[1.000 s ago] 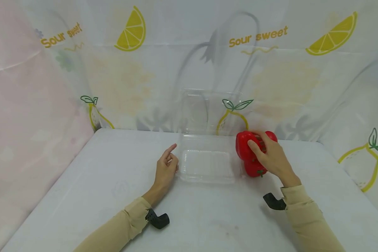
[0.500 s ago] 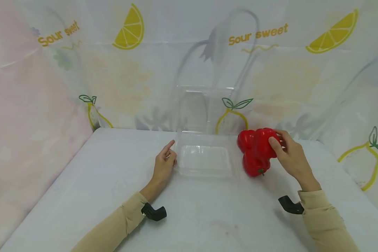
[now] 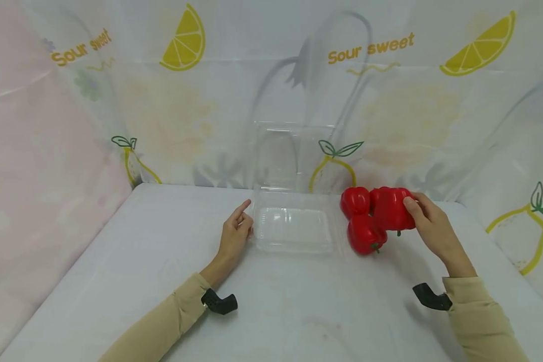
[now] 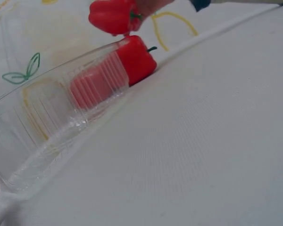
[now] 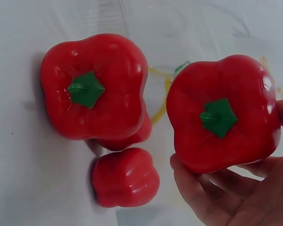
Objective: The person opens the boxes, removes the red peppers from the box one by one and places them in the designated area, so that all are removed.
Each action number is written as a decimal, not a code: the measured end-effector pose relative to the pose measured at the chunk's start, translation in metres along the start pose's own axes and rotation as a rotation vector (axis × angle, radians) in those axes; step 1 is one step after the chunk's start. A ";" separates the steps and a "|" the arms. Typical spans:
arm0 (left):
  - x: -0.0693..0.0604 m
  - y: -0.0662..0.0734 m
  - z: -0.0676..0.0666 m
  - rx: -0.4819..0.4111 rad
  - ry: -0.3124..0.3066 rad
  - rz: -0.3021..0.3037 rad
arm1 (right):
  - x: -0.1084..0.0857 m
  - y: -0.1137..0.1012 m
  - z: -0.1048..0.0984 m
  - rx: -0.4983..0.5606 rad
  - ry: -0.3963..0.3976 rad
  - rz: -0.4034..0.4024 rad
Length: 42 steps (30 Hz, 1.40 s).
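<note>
My right hand (image 3: pixel 436 229) holds a red bell pepper (image 3: pixel 392 210) by its right side, raised off the table; its green stem (image 5: pixel 219 117) faces the right wrist camera. Close to it, three other red bell peppers are bunched on the table: a front one (image 3: pixel 364 236), a back left one (image 3: pixel 355 202), and one mostly hidden behind the held pepper. A clear plastic clamshell box (image 3: pixel 294 249) stands left of them, lid up and nothing inside. At the box's left side rests my left hand (image 3: pixel 235 234), index finger extended and the other fingers loosely bent.
The white table (image 3: pixel 271 311) reaches to a hanging cloth (image 3: pixel 235 100) printed with lemons, close behind the box and peppers. The box's raised lid (image 3: pixel 276 156) stands in front of that cloth. Black wrist cameras (image 3: pixel 219 302) stick out from both sleeves.
My right hand has moved right, lifting a pepper away from the bunch and turning it stem down. The left hand stays beside the box.
</note>
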<state>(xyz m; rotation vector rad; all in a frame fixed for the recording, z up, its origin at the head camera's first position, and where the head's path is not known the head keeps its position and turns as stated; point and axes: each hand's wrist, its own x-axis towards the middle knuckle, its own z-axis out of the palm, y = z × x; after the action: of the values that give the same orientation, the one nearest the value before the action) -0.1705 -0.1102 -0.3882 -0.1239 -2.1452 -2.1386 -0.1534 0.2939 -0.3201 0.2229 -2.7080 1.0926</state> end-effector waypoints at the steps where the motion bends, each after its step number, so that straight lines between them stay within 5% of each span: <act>1: 0.000 0.000 0.000 0.002 -0.001 0.002 | 0.000 0.002 -0.001 0.001 -0.004 0.008; 24: -0.001 -0.001 -0.001 0.005 -0.005 -0.024 | -0.003 0.030 -0.012 0.031 -0.219 0.188; 32: 0.010 -0.023 -0.002 -0.028 -0.005 -0.021 | -0.003 0.040 -0.010 0.017 -0.295 0.233; 42: 0.011 -0.028 0.000 -0.009 0.017 0.010 | -0.001 0.044 -0.004 -0.048 -0.328 0.235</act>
<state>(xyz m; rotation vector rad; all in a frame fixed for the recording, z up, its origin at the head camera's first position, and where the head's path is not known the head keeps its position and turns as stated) -0.1849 -0.1107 -0.4141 -0.1164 -2.1212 -2.1361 -0.1613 0.3280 -0.3471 0.0816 -3.1143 1.1369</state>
